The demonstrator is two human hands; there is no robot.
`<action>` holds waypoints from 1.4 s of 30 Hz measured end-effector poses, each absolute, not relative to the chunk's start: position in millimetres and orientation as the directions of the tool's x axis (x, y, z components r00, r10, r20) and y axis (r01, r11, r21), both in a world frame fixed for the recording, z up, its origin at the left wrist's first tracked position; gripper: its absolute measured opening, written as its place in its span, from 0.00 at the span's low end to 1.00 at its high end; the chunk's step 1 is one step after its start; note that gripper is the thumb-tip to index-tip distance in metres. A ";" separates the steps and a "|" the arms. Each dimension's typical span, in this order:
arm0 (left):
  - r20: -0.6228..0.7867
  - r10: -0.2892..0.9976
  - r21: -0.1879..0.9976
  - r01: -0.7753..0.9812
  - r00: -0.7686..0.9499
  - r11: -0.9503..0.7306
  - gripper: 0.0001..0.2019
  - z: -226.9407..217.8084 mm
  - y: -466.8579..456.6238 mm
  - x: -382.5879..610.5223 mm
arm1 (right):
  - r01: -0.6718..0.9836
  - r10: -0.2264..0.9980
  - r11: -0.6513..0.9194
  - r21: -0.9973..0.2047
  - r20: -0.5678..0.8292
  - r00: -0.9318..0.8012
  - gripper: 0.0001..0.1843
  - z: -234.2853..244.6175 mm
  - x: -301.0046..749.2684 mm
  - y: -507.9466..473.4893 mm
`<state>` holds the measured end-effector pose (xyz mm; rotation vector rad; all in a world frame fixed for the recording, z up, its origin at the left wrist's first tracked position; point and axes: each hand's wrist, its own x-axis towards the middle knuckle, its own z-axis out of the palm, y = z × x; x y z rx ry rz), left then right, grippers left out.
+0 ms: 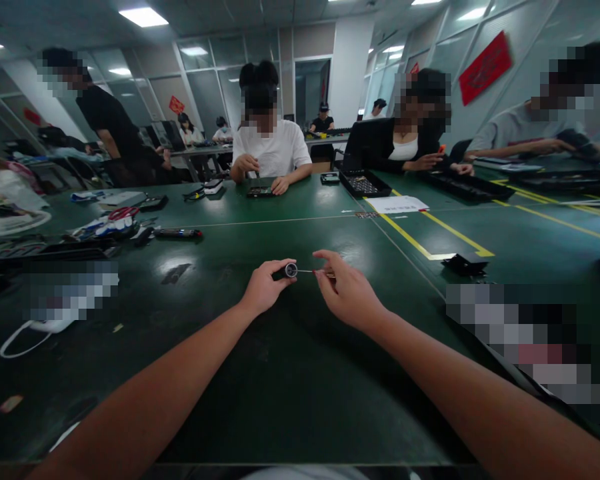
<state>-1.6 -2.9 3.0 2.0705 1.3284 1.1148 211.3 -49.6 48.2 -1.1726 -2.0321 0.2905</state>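
My left hand (266, 288) is closed on a small black round part (291, 270) with a pale ring on its face, held just above the green table. To its right, my right hand (350, 288) pinches a thin metal rod (305, 271) between thumb and fingers, with the index finger raised. The rod points left, and its tip reaches the edge of the round part or lies just beside it; I cannot tell whether they touch. A short stretch of rod also shows behind my right thumb. Whether it has a handle is hidden by the hand.
On the left lie a dark pen-shaped tool (179, 233), red-handled pliers or scissors (123, 213) and a white device with a cord loop (55, 323). A black bracket-like piece (465, 265) sits at right. Across the table, several people work near black trays (364, 183).
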 end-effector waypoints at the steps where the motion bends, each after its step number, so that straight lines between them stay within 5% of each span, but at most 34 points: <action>1: 0.395 0.894 0.713 0.542 0.213 -0.445 0.20 2.9 -2.7 -1.7 | 0.644 0.824 0.546 -0.535 0.483 -0.297 0.21 48.9 211.3 -50.2; 19: 0.406 0.881 0.683 0.561 0.242 -0.468 0.21 -0.3 -1.3 -3.3 | 0.692 0.896 0.408 -0.596 0.408 -0.176 0.14 45.2 208.7 -47.0; 28: 0.418 0.863 0.632 0.592 0.283 -0.500 0.20 4.2 -6.6 0.3 | 0.457 0.846 0.493 -0.740 0.530 -0.055 0.10 39.4 208.6 -47.1; 33: 0.463 0.812 0.529 0.625 0.355 -0.574 0.18 10.4 -7.8 1.1 | 0.298 0.919 0.370 -0.880 0.394 0.025 0.18 31.8 213.4 -31.4; 37: 0.499 0.793 0.457 0.672 0.349 -0.583 0.17 12.9 -6.2 0.4 | -0.062 0.977 0.165 -0.984 0.154 0.145 0.20 23.9 218.8 -14.5; 42: 0.478 0.810 0.475 0.676 0.340 -0.564 0.18 9.4 -5.7 0.3 | -0.024 0.959 0.235 -0.972 0.227 0.172 0.20 20.4 219.8 -13.3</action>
